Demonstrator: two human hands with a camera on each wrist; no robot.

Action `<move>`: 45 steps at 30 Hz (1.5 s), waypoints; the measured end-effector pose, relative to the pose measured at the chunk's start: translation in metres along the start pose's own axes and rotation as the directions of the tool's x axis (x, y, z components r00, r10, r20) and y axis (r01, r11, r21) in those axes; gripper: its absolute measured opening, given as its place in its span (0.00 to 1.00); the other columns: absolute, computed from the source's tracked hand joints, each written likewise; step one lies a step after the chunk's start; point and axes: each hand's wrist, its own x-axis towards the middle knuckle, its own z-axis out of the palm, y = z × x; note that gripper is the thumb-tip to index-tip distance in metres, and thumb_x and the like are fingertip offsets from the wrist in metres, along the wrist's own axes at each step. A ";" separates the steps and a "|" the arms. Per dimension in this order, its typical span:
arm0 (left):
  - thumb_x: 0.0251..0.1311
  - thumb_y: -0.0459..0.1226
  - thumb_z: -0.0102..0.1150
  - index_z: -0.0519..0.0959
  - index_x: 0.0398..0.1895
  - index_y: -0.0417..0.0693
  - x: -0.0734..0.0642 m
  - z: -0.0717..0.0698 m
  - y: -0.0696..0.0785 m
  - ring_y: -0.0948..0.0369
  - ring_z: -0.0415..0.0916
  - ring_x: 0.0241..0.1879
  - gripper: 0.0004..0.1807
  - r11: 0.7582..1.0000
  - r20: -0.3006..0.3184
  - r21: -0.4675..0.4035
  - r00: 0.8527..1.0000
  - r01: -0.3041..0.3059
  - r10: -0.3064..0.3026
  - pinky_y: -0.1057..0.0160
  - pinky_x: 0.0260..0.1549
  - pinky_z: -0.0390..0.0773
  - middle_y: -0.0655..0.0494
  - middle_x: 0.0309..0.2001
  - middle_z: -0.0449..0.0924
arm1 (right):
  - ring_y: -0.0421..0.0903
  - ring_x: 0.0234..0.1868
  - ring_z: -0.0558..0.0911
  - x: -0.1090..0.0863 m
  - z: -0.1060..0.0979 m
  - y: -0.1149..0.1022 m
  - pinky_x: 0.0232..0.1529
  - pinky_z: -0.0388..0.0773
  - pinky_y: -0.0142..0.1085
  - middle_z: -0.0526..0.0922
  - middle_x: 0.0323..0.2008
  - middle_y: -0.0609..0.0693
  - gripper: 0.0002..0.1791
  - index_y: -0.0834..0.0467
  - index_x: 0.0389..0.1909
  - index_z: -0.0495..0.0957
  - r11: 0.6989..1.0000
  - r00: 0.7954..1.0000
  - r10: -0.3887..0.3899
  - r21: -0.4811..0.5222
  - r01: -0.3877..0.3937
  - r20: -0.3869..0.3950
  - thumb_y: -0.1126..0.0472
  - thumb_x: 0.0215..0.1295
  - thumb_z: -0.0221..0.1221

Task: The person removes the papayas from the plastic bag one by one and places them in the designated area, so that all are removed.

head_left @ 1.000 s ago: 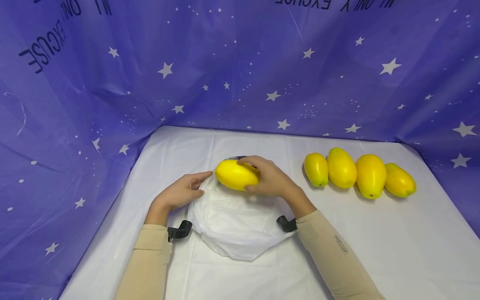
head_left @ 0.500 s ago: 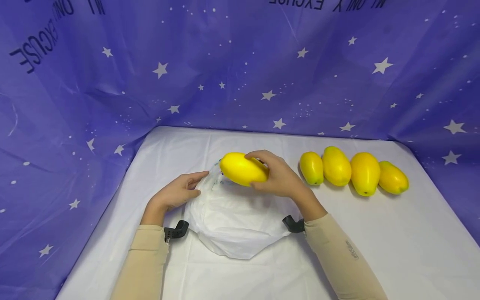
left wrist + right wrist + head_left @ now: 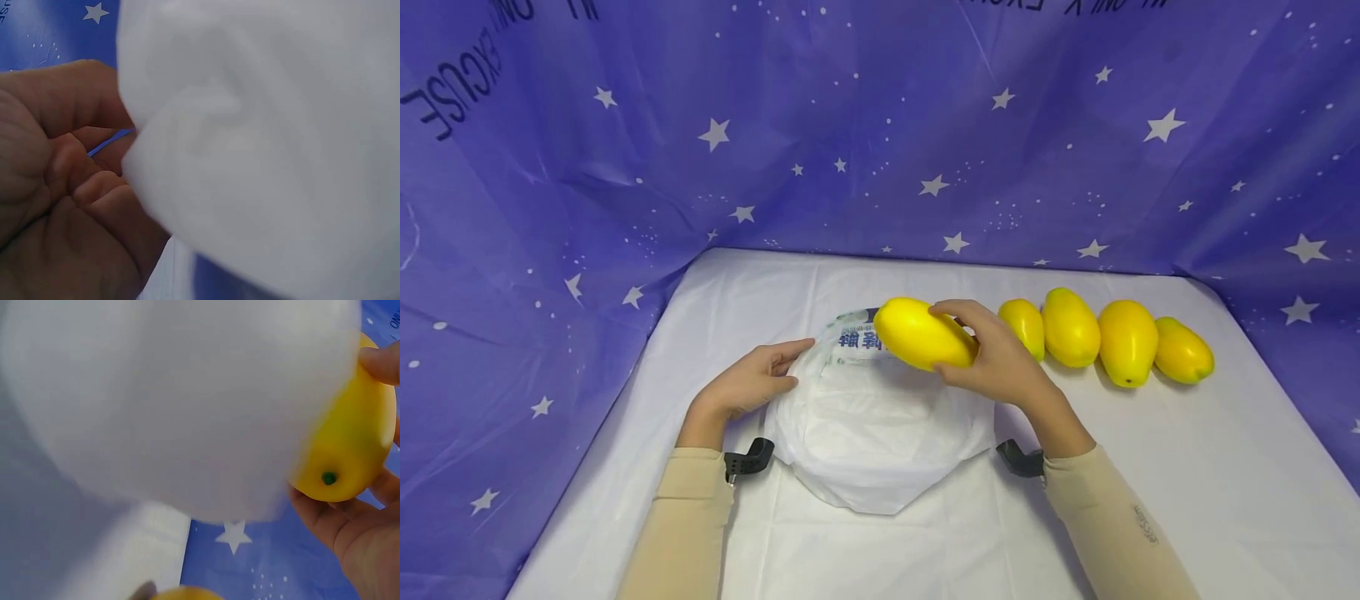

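Yellow mango clamped in right grip; left grip pinches plastic bag.

A row of four yellow fruits lies right of centre in the head view, side by side and touching, on a white tablecloth that fills the lower half of the frame. A purple star-printed backdrop rises behind and wraps down both sides, with black mirrored lettering in its upper left corner. In the right wrist view, the top of a yellow fruit peeks in at the bottom edge
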 end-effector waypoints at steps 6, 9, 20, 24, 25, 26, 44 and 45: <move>0.63 0.22 0.48 0.56 0.75 0.42 0.000 0.000 0.001 0.50 0.60 0.69 0.35 1.000 0.010 -0.011 1.000 0.012 -0.012 0.58 0.60 0.70 0.46 0.73 0.56 | 0.44 0.54 0.73 -0.016 -0.014 0.005 0.46 0.77 0.43 0.74 0.59 0.40 0.40 0.45 0.62 0.71 0.999 0.998 0.023 -0.040 -0.025 -0.059 0.59 0.45 0.74; 0.63 0.22 0.48 0.56 0.75 0.42 -0.001 0.000 0.002 0.50 0.58 0.70 0.35 1.000 0.012 -0.003 1.000 0.011 -0.011 0.57 0.61 0.69 0.46 0.74 0.55 | 0.44 0.51 0.74 -0.024 -0.021 0.009 0.44 0.76 0.43 0.75 0.57 0.41 0.40 0.45 0.62 0.71 0.998 0.996 0.035 -0.050 -0.040 -0.083 0.60 0.44 0.75; 0.63 0.23 0.49 0.58 0.75 0.43 0.000 -0.001 0.005 0.53 0.57 0.70 0.35 1.000 -0.007 0.023 1.000 0.020 -0.020 0.57 0.63 0.66 0.48 0.73 0.56 | 0.49 0.50 0.78 -0.062 -0.044 0.019 0.44 0.79 0.47 0.76 0.58 0.46 0.40 0.50 0.61 0.72 0.984 0.973 0.148 -0.071 -0.163 -0.178 0.62 0.42 0.76; 0.63 0.23 0.48 0.56 0.75 0.42 0.000 -0.001 0.004 0.51 0.58 0.69 0.35 1.000 0.010 0.021 1.000 0.012 -0.012 0.56 0.61 0.68 0.46 0.73 0.56 | 0.53 0.50 0.79 -0.079 -0.050 0.023 0.46 0.79 0.51 0.76 0.57 0.50 0.40 0.52 0.60 0.73 0.978 0.963 0.183 -0.062 -0.199 -0.196 0.64 0.42 0.76; 0.63 0.23 0.48 0.56 0.75 0.42 0.000 0.000 0.004 0.51 0.58 0.69 0.35 1.000 0.010 0.021 1.000 0.014 -0.014 0.56 0.61 0.68 0.46 0.73 0.56 | 0.54 0.50 0.79 -0.083 -0.051 0.023 0.45 0.79 0.51 0.76 0.57 0.50 0.39 0.53 0.60 0.73 0.977 0.963 0.185 -0.065 -0.201 -0.198 0.64 0.43 0.76; 0.63 0.23 0.48 0.56 0.75 0.42 0.000 0.000 0.004 0.51 0.58 0.69 0.35 1.000 0.010 0.020 1.000 0.017 -0.017 0.56 0.61 0.68 0.46 0.73 0.56 | 0.54 0.49 0.79 -0.087 -0.053 0.023 0.45 0.80 0.47 0.76 0.56 0.51 0.39 0.53 0.60 0.73 0.976 0.961 0.188 -0.071 -0.205 -0.201 0.64 0.43 0.76; 0.63 0.22 0.48 0.55 0.75 0.42 -0.002 0.003 0.005 0.52 0.58 0.69 0.36 1.000 0.023 -0.012 1.000 0.019 -0.019 0.62 0.59 0.70 0.45 0.73 0.56 | 0.61 0.52 0.77 -0.154 -0.056 0.040 0.48 0.78 0.52 0.73 0.61 0.55 0.41 0.54 0.63 0.69 0.915 0.911 0.357 -0.116 -0.386 -0.208 0.58 0.46 0.76; 0.63 0.22 0.47 0.55 0.75 0.42 -0.002 0.002 0.004 0.52 0.58 0.69 0.36 1.000 0.024 -0.013 1.000 0.019 -0.019 0.62 0.59 0.70 0.45 0.73 0.56 | 0.63 0.52 0.77 -0.157 -0.055 0.041 0.49 0.77 0.57 0.73 0.62 0.56 0.41 0.55 0.64 0.68 0.912 0.906 0.369 -0.111 -0.396 -0.206 0.59 0.46 0.76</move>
